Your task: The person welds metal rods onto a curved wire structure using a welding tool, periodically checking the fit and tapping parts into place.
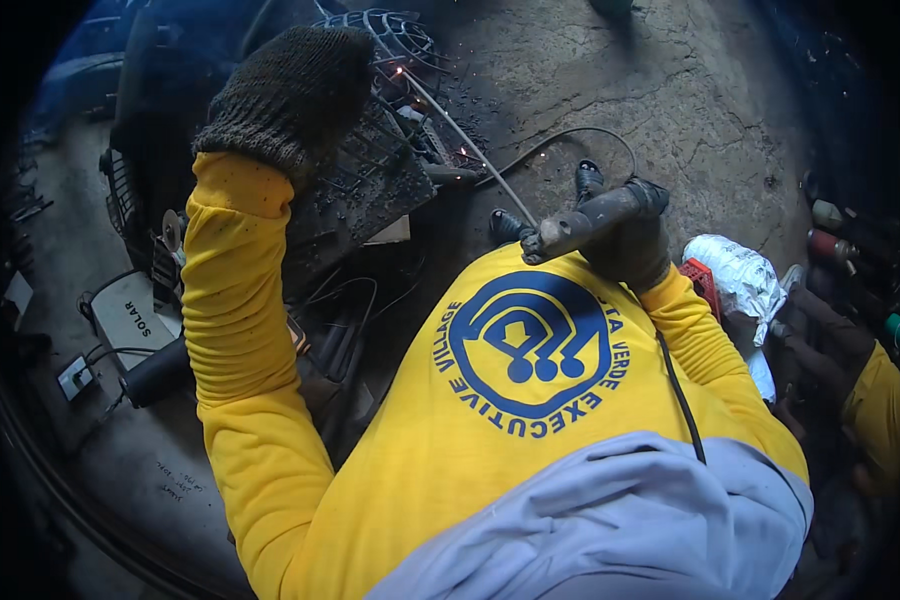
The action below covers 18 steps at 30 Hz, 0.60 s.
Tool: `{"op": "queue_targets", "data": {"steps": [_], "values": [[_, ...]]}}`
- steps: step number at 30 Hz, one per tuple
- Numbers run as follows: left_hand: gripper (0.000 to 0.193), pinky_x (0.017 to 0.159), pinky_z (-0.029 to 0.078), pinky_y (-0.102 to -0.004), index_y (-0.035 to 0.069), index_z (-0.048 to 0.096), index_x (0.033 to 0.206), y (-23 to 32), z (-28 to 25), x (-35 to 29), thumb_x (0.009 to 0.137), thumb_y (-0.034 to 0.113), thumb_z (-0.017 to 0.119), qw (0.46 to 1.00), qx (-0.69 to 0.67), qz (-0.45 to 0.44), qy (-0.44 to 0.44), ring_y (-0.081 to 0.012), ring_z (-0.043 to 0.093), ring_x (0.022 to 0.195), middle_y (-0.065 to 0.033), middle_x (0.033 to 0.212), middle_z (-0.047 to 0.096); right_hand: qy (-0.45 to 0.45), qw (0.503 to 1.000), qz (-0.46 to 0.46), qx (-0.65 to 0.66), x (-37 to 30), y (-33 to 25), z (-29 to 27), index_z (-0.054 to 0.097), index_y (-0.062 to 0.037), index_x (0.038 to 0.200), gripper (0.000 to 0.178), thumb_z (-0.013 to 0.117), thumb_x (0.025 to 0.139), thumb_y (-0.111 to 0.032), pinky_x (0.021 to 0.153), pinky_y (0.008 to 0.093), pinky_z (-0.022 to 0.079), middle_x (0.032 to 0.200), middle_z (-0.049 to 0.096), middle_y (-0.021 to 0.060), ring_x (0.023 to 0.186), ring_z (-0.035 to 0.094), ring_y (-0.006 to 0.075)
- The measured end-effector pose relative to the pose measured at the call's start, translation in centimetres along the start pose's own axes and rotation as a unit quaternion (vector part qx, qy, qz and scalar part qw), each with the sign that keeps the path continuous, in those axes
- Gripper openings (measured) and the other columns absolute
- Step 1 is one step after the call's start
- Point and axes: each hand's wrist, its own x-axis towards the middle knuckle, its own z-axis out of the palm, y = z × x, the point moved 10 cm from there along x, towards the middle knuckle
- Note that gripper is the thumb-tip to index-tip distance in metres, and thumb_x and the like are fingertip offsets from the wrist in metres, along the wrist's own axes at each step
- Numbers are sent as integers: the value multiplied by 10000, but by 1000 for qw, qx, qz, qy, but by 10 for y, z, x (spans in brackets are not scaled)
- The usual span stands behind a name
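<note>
My right hand (628,248), in a dark glove, is closed around a dark electrode holder (588,222). A thin welding rod (470,142) juts from the holder toward the upper left. Its far end glows orange beside a curved wire metal frame (395,32), and a few small sparks show near it. My left hand (288,95), in a dark knitted glove, is raised over the left edge of a dark metal work surface (355,215). Its back faces me, its fingers are hidden, and I cannot tell whether it holds anything. Black grit and metal pieces lie on that surface.
A cable (595,130) loops over the cracked concrete floor (710,110). A pale boxy machine (135,310) with leads stands at the left. At right are a white plastic bag (740,280), a red object (702,284) and another person's yellow sleeve (880,410).
</note>
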Motion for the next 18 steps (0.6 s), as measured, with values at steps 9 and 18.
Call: {"op": "queue_targets", "data": {"steps": [9, 18], "values": [[219, 744, 591, -432, 59, 695, 1034, -2, 7, 3, 984, 222, 558, 999, -1, 22, 25, -348, 713, 842, -174, 938, 718, 45, 996, 22, 71, 18, -6, -18, 701, -127, 987, 212, 686, 776, -111, 686, 368, 542, 898, 704, 82, 757, 675, 293], [200, 747, 589, -424, 60, 689, 1020, 3, -2, 0, 982, 216, 569, 1000, -3, 1, 23, -335, 713, 841, -165, 913, 713, 28, 994, 36, 96, 13, 0, -8, 681, -88, 1059, 266, 687, 794, -105, 732, 378, 506, 898, 678, 58, 787, 653, 278]]}}
